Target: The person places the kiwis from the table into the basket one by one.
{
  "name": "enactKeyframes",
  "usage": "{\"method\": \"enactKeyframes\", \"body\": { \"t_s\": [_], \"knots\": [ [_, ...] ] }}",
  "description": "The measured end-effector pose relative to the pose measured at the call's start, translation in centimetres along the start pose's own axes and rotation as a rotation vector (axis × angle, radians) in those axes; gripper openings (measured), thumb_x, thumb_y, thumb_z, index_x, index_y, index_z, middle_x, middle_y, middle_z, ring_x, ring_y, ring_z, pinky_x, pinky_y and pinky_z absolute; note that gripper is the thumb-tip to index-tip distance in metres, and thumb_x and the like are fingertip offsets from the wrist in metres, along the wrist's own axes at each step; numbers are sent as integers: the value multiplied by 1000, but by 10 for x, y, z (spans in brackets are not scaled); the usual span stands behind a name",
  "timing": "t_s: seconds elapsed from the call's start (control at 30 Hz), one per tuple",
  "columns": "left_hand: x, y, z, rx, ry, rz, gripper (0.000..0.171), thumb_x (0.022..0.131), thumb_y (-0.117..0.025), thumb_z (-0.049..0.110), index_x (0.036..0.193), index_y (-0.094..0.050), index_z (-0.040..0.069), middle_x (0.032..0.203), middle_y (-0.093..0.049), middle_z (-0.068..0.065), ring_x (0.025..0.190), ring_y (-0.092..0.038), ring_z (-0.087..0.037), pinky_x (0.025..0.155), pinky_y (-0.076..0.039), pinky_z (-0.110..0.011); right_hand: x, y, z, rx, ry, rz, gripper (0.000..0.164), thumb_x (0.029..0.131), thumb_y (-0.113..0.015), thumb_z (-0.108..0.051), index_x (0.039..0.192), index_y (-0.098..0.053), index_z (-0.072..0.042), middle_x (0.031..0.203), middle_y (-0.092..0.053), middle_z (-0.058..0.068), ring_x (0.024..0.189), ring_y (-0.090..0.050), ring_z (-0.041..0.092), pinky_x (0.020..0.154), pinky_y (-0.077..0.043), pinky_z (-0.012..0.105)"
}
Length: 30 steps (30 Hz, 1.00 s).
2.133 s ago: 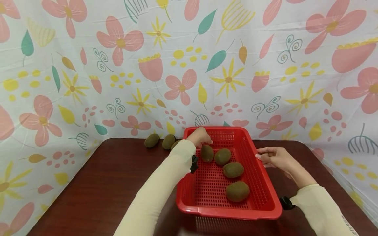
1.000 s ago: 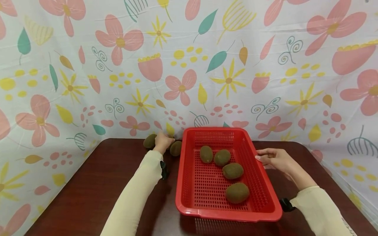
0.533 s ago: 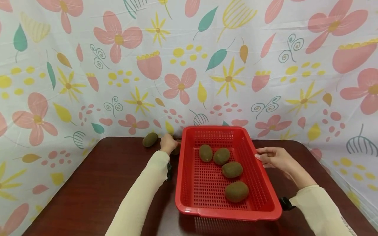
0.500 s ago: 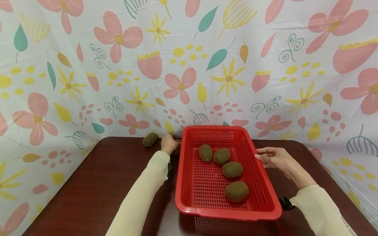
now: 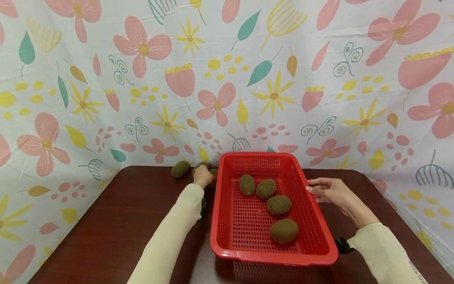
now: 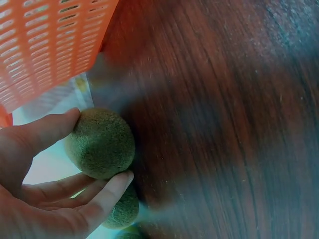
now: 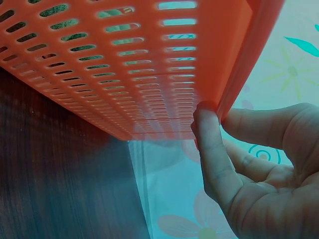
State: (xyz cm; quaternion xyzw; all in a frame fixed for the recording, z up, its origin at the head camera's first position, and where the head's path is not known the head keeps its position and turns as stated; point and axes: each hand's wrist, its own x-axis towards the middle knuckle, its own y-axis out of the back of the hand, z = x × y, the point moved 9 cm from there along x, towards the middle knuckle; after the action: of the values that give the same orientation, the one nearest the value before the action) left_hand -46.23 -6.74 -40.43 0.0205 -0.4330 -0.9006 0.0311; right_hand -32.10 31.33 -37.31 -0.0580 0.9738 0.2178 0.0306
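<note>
My left hand [image 5: 203, 176] is at the back of the table, left of the red plastic basket [image 5: 273, 258]. In the left wrist view its thumb and fingers pinch a kiwi [image 6: 102, 144], the one nearest the basket. Beyond that fruit a second kiwi [image 6: 123, 209] shows partly behind the fingers. Farther left lies another kiwi [image 5: 181, 169]. My right hand [image 5: 331, 191] pinches the basket's right rim between thumb and fingers. Inside the basket several kiwis lie apart or close together, among them one kiwi [image 5: 284, 231] near the front.
The basket stands on a dark reddish-brown wooden table [image 5: 117, 225]. A flower-patterned white cloth [image 5: 227, 79] hangs right behind the table's back edge and along its sides. The basket's tall perforated wall [image 6: 50, 40] rises close beside the left hand.
My left hand has left the basket, where a kiwi now lies free of it, and gone left to the kiwis on the table, then slightly right. The right hand has stayed at the rim.
</note>
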Motion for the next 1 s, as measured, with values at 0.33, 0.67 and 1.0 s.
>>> {"method": "enactKeyframes", "body": {
  "t_s": [0.33, 0.67, 1.0],
  "knots": [
    [-14, 12, 0, -48, 17, -12, 51, 73, -82, 20, 112, -64, -7, 116, -62, -24, 107, -58, -36, 91, -48, -41, 0, -1, 0, 3, 2, -7, 61, 93, -66, -26, 134, -45, 13, 102, -70, 12, 84, -68, 18, 76, -57, 37],
    [-15, 20, -10, -235, 106, -87, 63, 78, -80, 20, 126, -50, -9, 120, -55, -26, 89, -63, -34, 77, -56, -44, 0, -1, 1, 5, -8, -8, 61, 93, -66, -26, 134, -45, 14, 102, -70, 11, 83, -68, 17, 76, -57, 37],
    [-12, 34, -11, -329, 158, -144, 79, 81, -77, 22, 139, -34, -11, 138, -40, -26, 108, -58, -38, 90, -51, -45, 1, -1, 2, 6, -11, -6, 61, 93, -66, -26, 134, -45, 14, 102, -70, 12, 84, -68, 17, 75, -57, 36]
  ]
}}
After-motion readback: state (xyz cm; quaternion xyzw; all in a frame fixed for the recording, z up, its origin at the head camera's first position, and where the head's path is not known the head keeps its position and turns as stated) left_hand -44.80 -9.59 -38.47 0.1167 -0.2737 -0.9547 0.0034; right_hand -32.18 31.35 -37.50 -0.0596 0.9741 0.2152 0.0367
